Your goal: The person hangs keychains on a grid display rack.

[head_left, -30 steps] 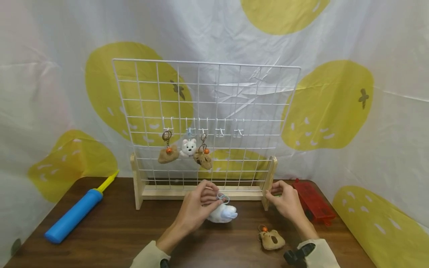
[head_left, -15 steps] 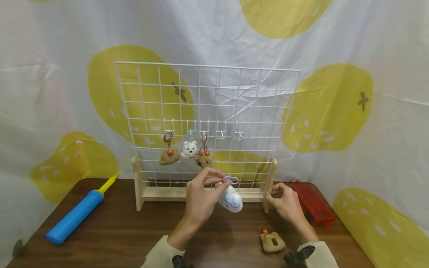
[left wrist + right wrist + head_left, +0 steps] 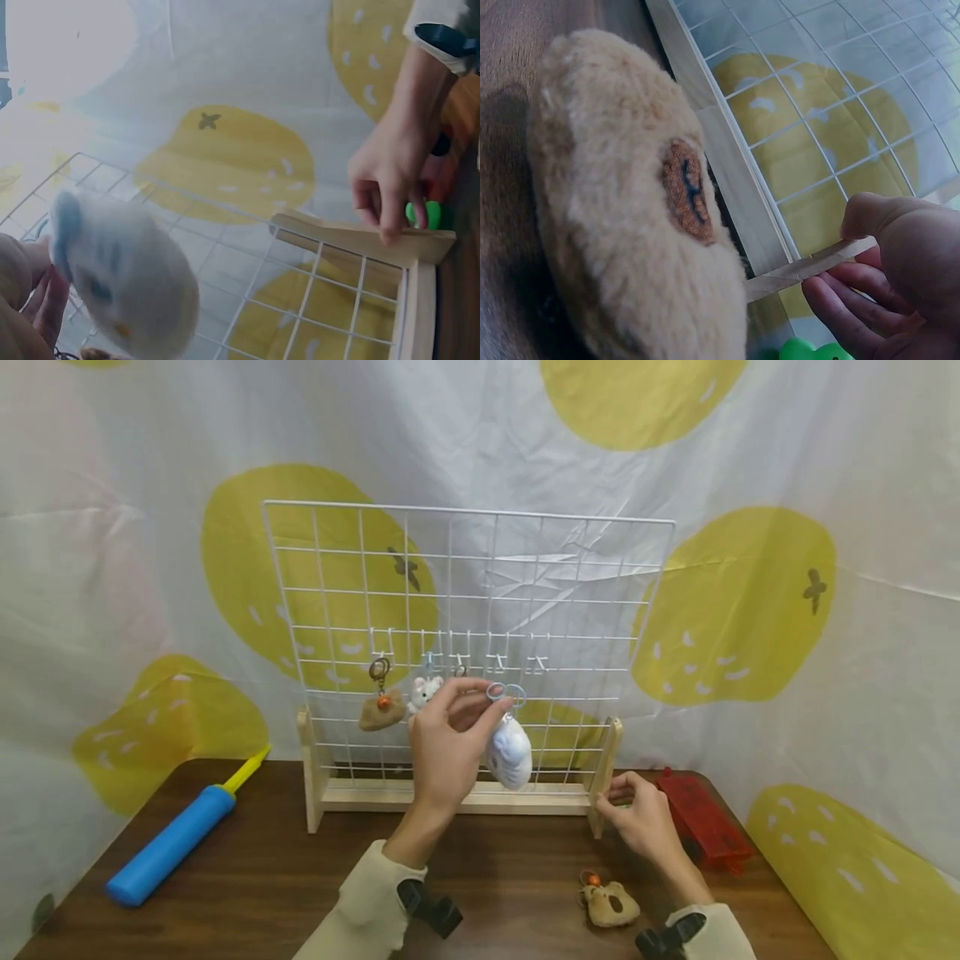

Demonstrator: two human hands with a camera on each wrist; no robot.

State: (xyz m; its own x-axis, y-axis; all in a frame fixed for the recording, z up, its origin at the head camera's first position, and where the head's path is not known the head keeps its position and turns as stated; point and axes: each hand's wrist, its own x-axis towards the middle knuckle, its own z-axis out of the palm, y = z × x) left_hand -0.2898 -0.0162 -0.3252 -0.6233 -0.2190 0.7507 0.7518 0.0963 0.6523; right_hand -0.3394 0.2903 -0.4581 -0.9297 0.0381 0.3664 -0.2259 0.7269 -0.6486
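Note:
My left hand (image 3: 453, 739) pinches the light blue ring of a white and pale blue plush keychain (image 3: 510, 753), which dangles in front of the wire grid rack (image 3: 570, 610). Seen from the left wrist, the plush (image 3: 131, 274) fills the lower left. My right hand (image 3: 640, 810) grips the rack's right wooden foot (image 3: 604, 777), thumb on one side and fingers on the other. White hooks (image 3: 537, 662) run in a row across the grid. A brown plush keychain (image 3: 382, 710) and a white bear keychain (image 3: 423, 692) hang at the left; another is mostly hidden behind my left hand.
A brown plush keychain (image 3: 611, 903) with an orange bead lies on the table (image 3: 247, 877) near my right wrist. A red plastic box (image 3: 705, 818) stands behind the right hand, beside a green object (image 3: 429, 214). A blue and yellow pump (image 3: 172, 843) lies at the left.
My left hand has risen from low over the table to near the hook row, lifting the white plush keychain, which now hangs down from its ring. The right hand stays on the wooden foot.

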